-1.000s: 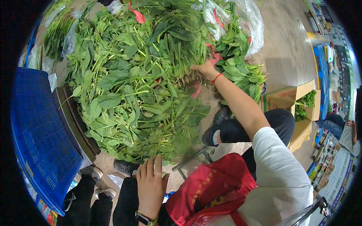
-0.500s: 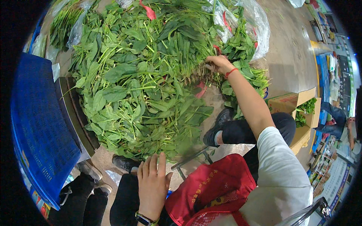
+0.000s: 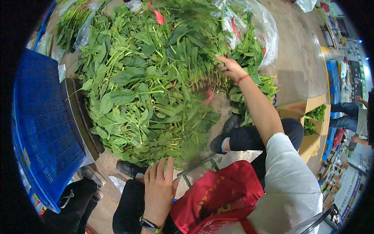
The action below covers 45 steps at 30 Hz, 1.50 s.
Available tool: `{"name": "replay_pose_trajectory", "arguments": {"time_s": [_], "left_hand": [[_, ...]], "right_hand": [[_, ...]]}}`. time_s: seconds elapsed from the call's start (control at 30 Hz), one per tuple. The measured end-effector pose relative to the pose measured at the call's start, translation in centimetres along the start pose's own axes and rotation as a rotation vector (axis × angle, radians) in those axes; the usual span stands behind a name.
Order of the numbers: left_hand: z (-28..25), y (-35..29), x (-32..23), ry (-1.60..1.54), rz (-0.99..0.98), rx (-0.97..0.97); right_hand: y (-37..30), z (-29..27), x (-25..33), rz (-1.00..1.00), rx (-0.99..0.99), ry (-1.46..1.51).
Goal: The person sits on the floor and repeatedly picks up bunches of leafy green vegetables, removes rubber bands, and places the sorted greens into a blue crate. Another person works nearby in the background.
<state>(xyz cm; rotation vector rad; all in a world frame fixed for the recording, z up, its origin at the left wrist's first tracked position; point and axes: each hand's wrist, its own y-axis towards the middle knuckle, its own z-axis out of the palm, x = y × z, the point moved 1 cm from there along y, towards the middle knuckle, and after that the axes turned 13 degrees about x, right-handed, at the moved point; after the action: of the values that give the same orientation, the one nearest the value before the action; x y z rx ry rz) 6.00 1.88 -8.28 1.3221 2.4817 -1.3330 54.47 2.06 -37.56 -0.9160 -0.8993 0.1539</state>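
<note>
Two bare hands flanked a broad, loose heap of dark-green leafy vegetables with pale stems [image 3: 132, 93], which spread across the floor [image 3: 296, 66] in front of a person in a white short sleeve [image 3: 290, 167] and a red fabric apron [image 3: 218, 191]. The right hand [image 3: 231, 69], a thin red cord bracelet [image 3: 243, 78] at its wrist, reached to the heap's right edge, its thumb and forefinger at the stem ends and the other fingers curled under; whether it gripped any stems could not be told. The left hand [image 3: 160, 185] held nothing, its fingers long and slightly parted, near the heap's lower edge; a dark-faced wristwatch [image 3: 148, 225] circled its wrist.

A red strip [image 3: 156, 13] lay on the far side of the greens, and a clear, crumpled plastic bag [image 3: 269, 35] lay beyond the right hand. A blue perforated plastic crate [image 3: 46, 117] stood tilted at left. To the right, beside the person's bent knee [image 3: 290, 130], a brown cardboard box [image 3: 310, 146] with raised flaps held bright-green leaves [image 3: 317, 113]. Another person's dark-trousered legs [image 3: 74, 199] showed at lower left, while a further person in blue jeans [image 3: 344, 121] appeared near the right rim.
</note>
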Motion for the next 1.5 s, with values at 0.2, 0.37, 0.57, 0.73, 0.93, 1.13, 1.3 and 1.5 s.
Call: {"name": "replay_pose_trajectory", "arguments": {"time_s": [0.2,0.37,0.57,0.73,0.93,1.13,1.3,1.5], "left_hand": [[0.4,-1.1,-0.4,-0.031,0.086,-0.086],[-0.2,-2.1,-1.1,-0.065,0.191,-0.189],[-1.8,-3.1,-2.4,-0.532,0.353,-0.292],[-1.5,-3.1,-2.4,-1.300,0.577,-0.138],[-1.5,-4.9,-0.9,-1.858,0.825,-0.278],[-1.8,-8.7,-0.2,-1.887,0.822,-0.538],[-0.6,-11.5,0.2,-1.853,0.797,-0.698],[0.0,-13.3,1.1,-1.869,0.781,-0.864]], "right_hand": [[-5.5,0.4,1.3,-0.231,0.011,0.170],[-11.7,1.9,3.0,-0.406,-0.068,-0.015],[-27.0,13.2,4.7,-0.537,0.160,-0.179],[-36.5,22.5,1.8,-0.571,0.258,-0.403],[-43.1,31.5,-3.6,-0.644,0.490,-0.662],[-45.4,33.5,-6.2,-0.929,0.274,-0.828],[-47.1,35.2,-7.1,-0.919,0.242,-0.841],[-47.6,37.8,-9.1,-0.827,0.327,-0.548]]}}
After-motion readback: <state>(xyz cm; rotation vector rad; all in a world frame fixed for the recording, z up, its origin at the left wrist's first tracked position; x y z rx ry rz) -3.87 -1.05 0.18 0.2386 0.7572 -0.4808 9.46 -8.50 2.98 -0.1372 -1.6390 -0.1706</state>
